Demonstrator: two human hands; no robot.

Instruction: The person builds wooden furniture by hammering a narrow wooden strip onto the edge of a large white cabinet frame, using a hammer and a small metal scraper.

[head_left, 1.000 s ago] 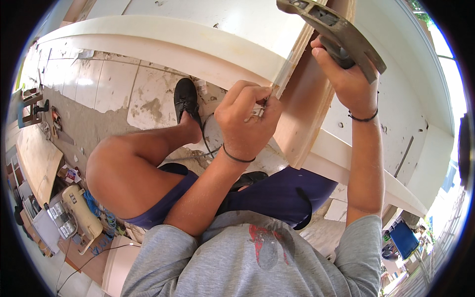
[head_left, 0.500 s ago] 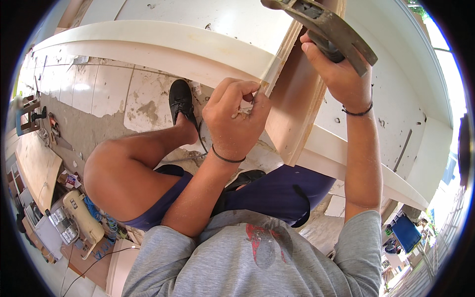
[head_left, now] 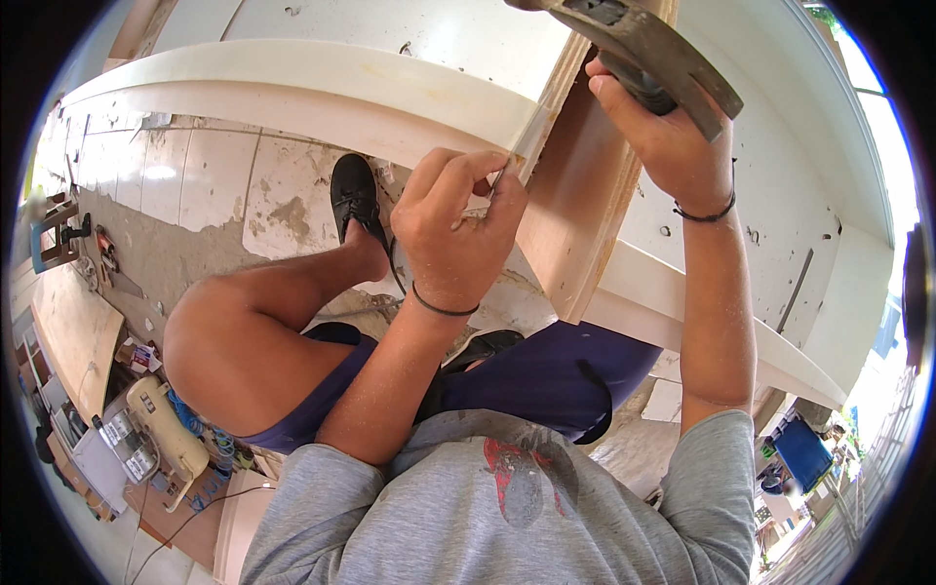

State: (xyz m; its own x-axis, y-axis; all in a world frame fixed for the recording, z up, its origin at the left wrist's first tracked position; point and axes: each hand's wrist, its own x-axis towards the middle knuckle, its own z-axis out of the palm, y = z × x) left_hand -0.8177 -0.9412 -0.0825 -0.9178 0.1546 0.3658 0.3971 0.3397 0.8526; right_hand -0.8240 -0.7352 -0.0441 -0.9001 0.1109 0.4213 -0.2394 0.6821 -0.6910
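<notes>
My left hand (head_left: 451,229) is closed in a pinch, with a thin metal nail (head_left: 501,176) between thumb and forefinger. Its fingertips are right beside the end of the pale wooden rail (head_left: 390,107), where this meets the edge of an upright board. My right hand (head_left: 678,156) is wrapped round the dark grip of a claw hammer (head_left: 655,54). The hammer's metal head is raised over the boards, to the right of my left hand and farther away. The hammer head's far left end is cut off by the upper edge of the picture.
A brown wooden panel (head_left: 575,214) with a raw plywood edge runs between my hands. White panels lie beyond and to the right. My bent leg (head_left: 234,361) and black shoe (head_left: 357,200) are on the left, over broken tiles. A beige machine (head_left: 168,439) with a blue coiled hose stands lower left.
My left hand has drawn slightly to the left, away from the board edge, and whitish bits seen in its palm are now mostly hidden. The hammer has shifted a little up and left.
</notes>
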